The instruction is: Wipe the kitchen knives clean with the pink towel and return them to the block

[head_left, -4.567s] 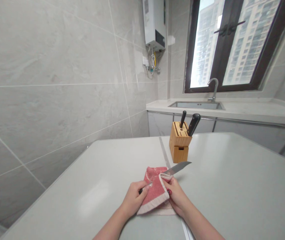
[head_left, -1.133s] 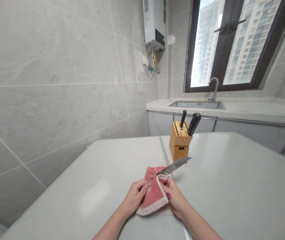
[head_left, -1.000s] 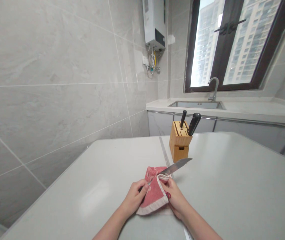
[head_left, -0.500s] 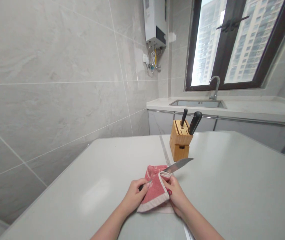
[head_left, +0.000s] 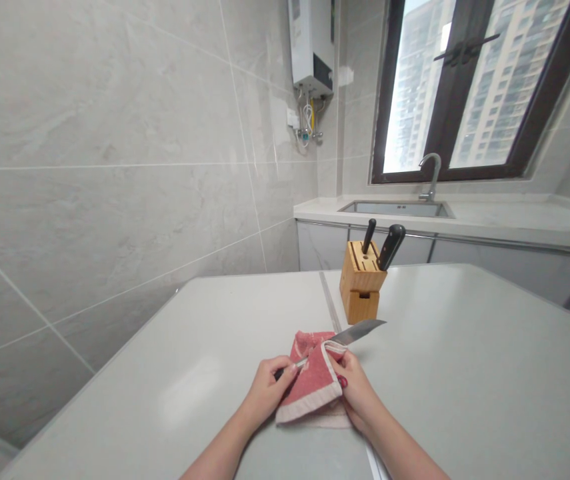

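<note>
My left hand (head_left: 269,385) is closed around the dark handle of a kitchen knife (head_left: 362,331), whose blade points away to the right. A red towel (head_left: 313,375) with a pale border is folded over the middle of the blade, so only the tip part and a short piece near the handle show. My right hand (head_left: 353,383) pinches the towel around the blade from the right side. The towel's lower edge hangs down to the table. Most of the fingers of my right hand are hidden behind the cloth.
A wooden knife block (head_left: 363,280) with two black-handled knives stands just beyond the blade on the white table (head_left: 205,333). Farther back are a counter with a sink (head_left: 397,209), a faucet (head_left: 432,175) and a window. A water heater (head_left: 311,50) hangs on the tiled wall.
The towel and my right hand have shifted slightly right along the blade, baring a little more metal near the handle. The knife tip sits slightly lower.
</note>
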`<state>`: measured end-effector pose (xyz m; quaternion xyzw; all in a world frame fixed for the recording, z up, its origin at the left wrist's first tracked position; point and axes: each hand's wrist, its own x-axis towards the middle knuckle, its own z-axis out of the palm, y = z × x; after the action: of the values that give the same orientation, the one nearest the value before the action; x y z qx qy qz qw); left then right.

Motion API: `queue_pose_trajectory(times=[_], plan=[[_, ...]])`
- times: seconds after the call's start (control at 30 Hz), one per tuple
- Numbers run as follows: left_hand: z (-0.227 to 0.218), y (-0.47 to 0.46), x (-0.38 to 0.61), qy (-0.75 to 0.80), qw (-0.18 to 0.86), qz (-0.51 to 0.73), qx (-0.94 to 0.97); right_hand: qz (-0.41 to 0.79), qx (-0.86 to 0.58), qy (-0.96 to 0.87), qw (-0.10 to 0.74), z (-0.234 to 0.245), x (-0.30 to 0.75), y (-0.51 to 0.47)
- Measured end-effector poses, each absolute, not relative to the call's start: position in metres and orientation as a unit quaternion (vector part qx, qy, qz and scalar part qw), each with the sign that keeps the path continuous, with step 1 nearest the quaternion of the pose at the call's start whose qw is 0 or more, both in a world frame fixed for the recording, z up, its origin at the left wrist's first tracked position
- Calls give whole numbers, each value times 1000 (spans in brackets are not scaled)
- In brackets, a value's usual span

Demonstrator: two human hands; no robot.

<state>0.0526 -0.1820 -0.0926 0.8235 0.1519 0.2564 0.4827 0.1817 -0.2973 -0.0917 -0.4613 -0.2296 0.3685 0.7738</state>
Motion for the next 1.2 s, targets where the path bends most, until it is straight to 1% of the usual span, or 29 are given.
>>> queue_pose_trajectory(times=[0.3,0.67,1.2], plan=[[-93,-182,52,153,486,266,818,359,-444,-225,789,-89,185,-298],[-89,-183,52,146,467,264,831,390,-452,-237,767,-86,184,-300],[-92,-182,52,154,452,269,836,378,-415,-238,793,-75,182,-301]])
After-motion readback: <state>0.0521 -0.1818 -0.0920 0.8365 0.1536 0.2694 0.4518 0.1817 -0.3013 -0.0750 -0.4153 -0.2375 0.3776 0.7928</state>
